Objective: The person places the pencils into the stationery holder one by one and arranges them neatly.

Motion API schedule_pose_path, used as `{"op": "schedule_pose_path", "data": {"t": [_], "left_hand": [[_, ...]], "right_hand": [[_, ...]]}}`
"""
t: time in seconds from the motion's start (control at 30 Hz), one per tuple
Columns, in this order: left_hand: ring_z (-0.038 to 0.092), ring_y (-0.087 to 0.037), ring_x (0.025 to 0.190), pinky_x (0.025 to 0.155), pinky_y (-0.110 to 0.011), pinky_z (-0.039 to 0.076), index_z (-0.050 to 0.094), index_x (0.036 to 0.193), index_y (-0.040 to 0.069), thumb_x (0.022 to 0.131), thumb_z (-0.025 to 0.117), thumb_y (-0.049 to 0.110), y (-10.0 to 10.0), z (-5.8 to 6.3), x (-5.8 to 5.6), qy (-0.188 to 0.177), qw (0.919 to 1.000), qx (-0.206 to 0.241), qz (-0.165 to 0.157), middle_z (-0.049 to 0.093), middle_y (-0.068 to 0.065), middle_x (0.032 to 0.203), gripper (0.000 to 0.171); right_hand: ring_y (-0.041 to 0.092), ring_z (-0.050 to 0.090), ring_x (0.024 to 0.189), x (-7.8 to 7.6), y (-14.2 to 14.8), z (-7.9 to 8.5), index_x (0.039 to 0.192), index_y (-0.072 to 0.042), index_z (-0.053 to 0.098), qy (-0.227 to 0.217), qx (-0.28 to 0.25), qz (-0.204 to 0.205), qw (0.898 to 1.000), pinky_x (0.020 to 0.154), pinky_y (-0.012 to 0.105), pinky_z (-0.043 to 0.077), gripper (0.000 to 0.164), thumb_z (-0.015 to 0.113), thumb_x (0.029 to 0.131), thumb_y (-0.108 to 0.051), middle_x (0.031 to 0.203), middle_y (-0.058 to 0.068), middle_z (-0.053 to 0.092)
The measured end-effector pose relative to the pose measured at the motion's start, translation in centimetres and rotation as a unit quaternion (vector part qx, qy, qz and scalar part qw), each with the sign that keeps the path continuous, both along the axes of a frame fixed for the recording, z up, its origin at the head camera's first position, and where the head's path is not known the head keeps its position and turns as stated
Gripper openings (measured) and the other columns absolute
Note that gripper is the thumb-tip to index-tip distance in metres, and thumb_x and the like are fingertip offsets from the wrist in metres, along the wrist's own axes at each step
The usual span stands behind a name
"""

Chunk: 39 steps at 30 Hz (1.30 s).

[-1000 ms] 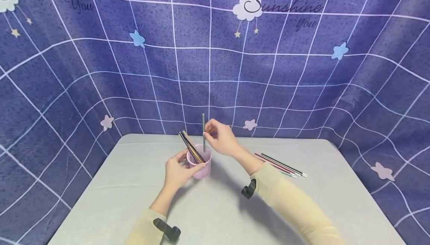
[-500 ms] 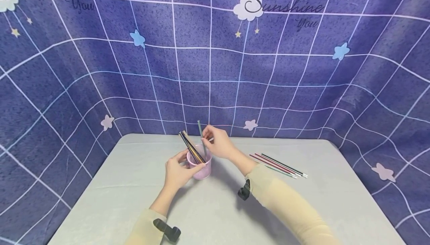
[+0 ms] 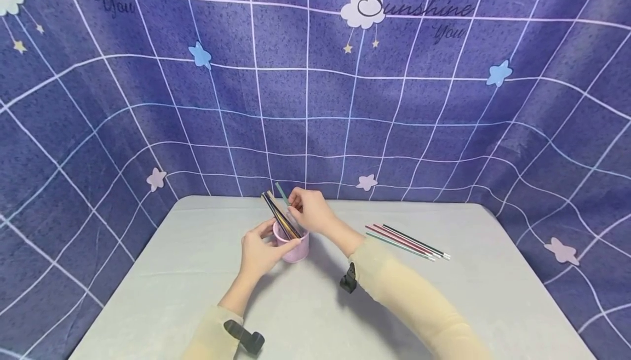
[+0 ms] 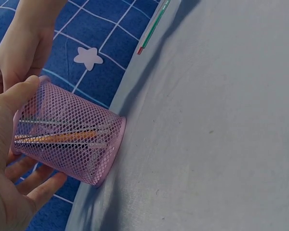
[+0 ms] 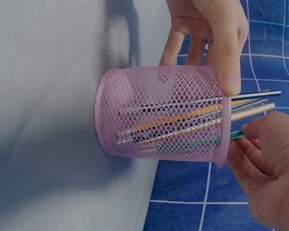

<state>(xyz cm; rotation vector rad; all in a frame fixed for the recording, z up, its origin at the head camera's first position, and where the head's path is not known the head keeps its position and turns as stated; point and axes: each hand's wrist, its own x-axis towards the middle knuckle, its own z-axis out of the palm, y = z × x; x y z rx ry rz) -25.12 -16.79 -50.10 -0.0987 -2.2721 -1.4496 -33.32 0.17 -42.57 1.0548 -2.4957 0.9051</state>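
A pink mesh pencil cup (image 3: 296, 251) stands on the table with several pencils (image 3: 280, 215) leaning left inside it. My left hand (image 3: 260, 250) grips the cup around its upper part, thumb at the near rim. My right hand (image 3: 311, 210) pinches a green pencil (image 3: 281, 191) above the cup's right side. In the right wrist view the lower part of that green pencil (image 5: 197, 143) shows through the mesh, inside the cup beside orange, white and dark pencils. The left wrist view shows the mesh wall (image 4: 72, 130) with pencils behind it.
To the right, several loose pencils (image 3: 406, 242) in red, black and green lie side by side on the pale table (image 3: 315, 316). A blue grid-patterned cloth (image 3: 325, 97) hangs behind the table and along both sides.
My right hand has moved left and slightly down, bringing the green pencil from upright to leaning left, lower in the cup. The left hand and cup have stayed in place.
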Motion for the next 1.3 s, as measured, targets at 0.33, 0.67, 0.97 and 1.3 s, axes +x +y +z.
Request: {"op": "schedule_pose_path", "data": {"t": [0.33,0.67,0.97,1.3], "left_hand": [[0.08,-0.038,0.104,0.082,-0.041,0.071,0.073,0.13,0.001,0.066,0.103,0.031,0.0,0.0,0.2,-0.012,0.9999,-0.006,0.006,0.08,-0.019,0.116,0.076],[0.079,-0.04,0.104,0.083,-0.041,0.071,0.072,0.131,0.0,0.068,0.103,0.031,0.0,-0.3,0.3,-0.018,0.9998,0.007,0.0,0.08,-0.021,0.117,0.076],[0.079,-0.042,0.104,0.085,-0.046,0.071,0.073,0.126,-0.003,0.068,0.103,0.027,0.0,-0.2,0.3,-0.012,0.9996,0.024,-0.002,0.079,-0.025,0.115,0.071],[0.08,-0.039,0.103,0.083,-0.04,0.071,0.078,0.116,0.004,0.068,0.103,0.027,0.1,0.0,0.1,-0.005,0.9998,0.019,-0.003,0.081,-0.019,0.112,0.058]], "right_hand": [[0.018,0.075,0.079,0.2,-0.2,-0.3,0.097,-0.005,0.069,0.02,0.038,-0.029,0.999,0.071,0.022,0.065,0.009,0.077,0.094,-0.009,0.087,0.007,0.078],[0.018,0.076,0.081,0.2,-0.1,-1.0,0.097,-0.006,0.069,0.002,0.025,-0.028,0.999,0.072,0.022,0.065,0.008,0.076,0.093,-0.006,0.088,0.006,0.079],[0.018,0.074,0.079,0.0,1.4,-0.6,0.096,-0.006,0.071,0.014,-0.003,-0.031,0.999,0.075,0.024,0.064,0.009,0.077,0.09,-0.004,0.086,0.005,0.078],[0.022,0.074,0.083,-1.0,9.0,0.9,0.1,-0.005,0.072,-0.008,0.001,-0.086,0.996,0.081,0.036,0.068,0.009,0.073,0.092,-0.005,0.092,0.009,0.078]]}}
